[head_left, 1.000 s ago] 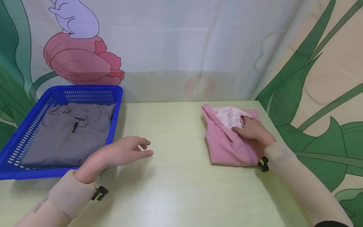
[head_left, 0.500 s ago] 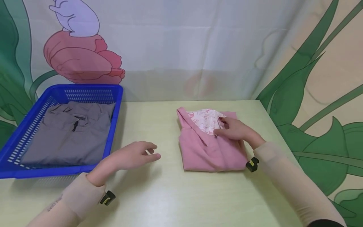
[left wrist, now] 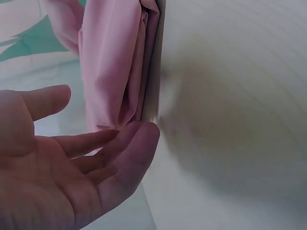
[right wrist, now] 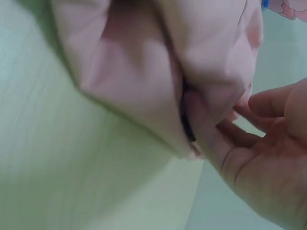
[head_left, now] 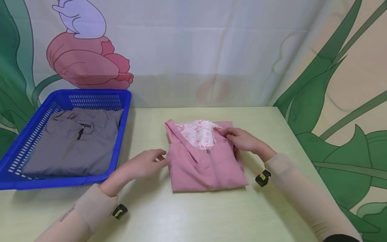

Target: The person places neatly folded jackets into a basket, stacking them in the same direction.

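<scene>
A printed backdrop (head_left: 181,50) of leaves and a white animal figure hangs behind a pale tabletop (head_left: 196,215), where a person works with both bare hands. A blue basket (head_left: 123,134) stands at the person's left, within reach yet apart from the cloth at the centre. Inside it a grey garment (head_left: 69,148) lies folded and front up, presumably so that it fits flat between the perforated walls. The pink garment (head_left: 190,171) rests on the tabletop between the hands, to the right of the basket, its folded body toward the wearer of the camera and its patterned white lining showing at the neck. The right hand (head_left: 245,139) pinches its right side, the thumb tucked into a fold and the fingers over the cloth, a hold that appears to keep the layers together. The left hand (head_left: 143,164) holds nothing; its fingers are loosely bent, the thumb well apart, the tips at the garment's left edge, seemingly placed to steady that side, though whether they touch cannot be told. A black zip pull (head_left: 80,133) marks the grey collar; a smaller metal slider (head_left: 208,151) sits below the pink neckline.
</scene>
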`<state>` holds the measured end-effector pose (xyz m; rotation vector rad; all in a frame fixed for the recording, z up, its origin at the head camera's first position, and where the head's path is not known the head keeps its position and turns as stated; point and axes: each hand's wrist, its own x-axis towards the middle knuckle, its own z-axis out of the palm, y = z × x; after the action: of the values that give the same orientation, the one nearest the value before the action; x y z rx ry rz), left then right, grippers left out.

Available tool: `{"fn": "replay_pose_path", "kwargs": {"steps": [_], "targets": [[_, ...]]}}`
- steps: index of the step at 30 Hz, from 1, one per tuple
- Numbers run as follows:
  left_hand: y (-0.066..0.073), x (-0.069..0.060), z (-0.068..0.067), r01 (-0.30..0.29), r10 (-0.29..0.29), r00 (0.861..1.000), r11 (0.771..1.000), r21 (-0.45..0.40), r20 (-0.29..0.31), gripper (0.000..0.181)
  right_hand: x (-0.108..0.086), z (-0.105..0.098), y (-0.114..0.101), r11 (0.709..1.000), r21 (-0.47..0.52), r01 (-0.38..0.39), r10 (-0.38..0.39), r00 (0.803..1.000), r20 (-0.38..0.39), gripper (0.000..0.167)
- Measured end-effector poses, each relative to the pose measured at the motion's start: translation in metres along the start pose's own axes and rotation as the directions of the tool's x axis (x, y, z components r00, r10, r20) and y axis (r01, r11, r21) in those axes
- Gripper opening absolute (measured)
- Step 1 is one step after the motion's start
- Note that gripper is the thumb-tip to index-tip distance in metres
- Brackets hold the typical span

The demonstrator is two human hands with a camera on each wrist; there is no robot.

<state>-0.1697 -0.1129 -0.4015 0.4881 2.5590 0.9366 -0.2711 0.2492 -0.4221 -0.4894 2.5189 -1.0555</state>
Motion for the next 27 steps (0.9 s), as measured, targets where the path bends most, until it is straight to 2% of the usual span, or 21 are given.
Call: {"fn": "replay_pose_path", "kwargs": {"steps": [6,11,13,16,19,23,27], "targets": [[-0.010,0.000,0.001,0.023,-0.024,0.998,1.000,-0.010,-0.050,0.048,0.003,0.012,-0.003,0.991,0.124,0.051,-0.060,0.996,0.069,0.043],[-0.017,-0.003,0.002,0.025,-0.027,0.996,0.999,-0.028,-0.086,0.049,0.007,0.023,-0.007,0.985,0.119,0.124,-0.128,0.992,0.023,0.035],[-0.018,-0.003,0.003,0.018,-0.023,0.994,0.998,-0.052,-0.105,0.051,0.009,0.028,-0.007,0.985,0.128,0.115,-0.114,0.993,-0.020,0.030],[-0.019,-0.003,0.004,-0.008,-0.006,0.991,0.995,-0.100,-0.137,0.051,0.012,0.033,-0.006,0.982,0.176,0.060,-0.044,0.995,-0.095,0.025],[-0.020,0.000,0.006,-0.031,0.001,0.986,0.983,-0.180,-0.168,0.045,0.014,0.035,-0.005,0.966,0.260,0.003,0.030,0.992,-0.123,0.032],[-0.020,0.006,0.008,-0.041,-0.021,0.979,0.955,-0.293,-0.205,0.044,0.012,0.032,-0.006,0.926,0.374,-0.045,0.085,0.992,-0.089,0.047],[-0.017,0.010,0.009,-0.041,-0.061,0.967,0.923,-0.383,-0.249,0.047,0.008,0.028,-0.008,0.875,0.483,-0.021,0.077,0.992,-0.096,0.054]]}}
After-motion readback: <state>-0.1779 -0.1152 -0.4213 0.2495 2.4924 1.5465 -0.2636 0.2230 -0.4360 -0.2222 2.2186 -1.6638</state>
